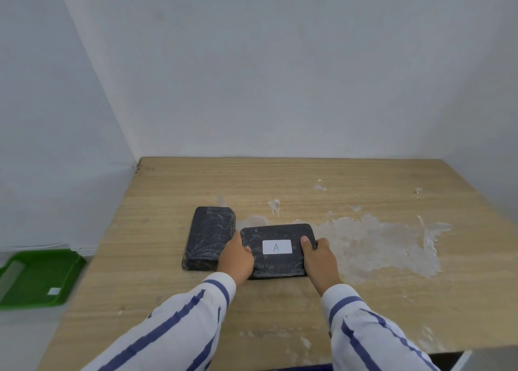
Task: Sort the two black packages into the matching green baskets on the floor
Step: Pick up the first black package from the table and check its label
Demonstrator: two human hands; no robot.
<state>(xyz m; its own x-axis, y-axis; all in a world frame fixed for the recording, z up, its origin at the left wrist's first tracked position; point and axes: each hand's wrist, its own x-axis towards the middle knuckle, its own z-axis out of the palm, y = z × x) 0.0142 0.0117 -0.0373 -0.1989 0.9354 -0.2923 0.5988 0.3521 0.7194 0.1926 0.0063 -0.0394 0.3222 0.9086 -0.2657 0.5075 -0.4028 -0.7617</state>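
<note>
I see both hands clamped on the package marked A on the bench: left grip pinching its left end, right grip its right. The other black package lies touching it.

Both hands grip the labelled black package on the wooden table: left hand at its left end, right hand at its right. A second package lies just beside it; a green basket sits on the floor, left.

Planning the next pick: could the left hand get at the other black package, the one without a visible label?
Probably yes. The unlabelled package lies flat right beside the left hand, with nothing on top of it. That hand first has to let go of the package marked A.
</note>
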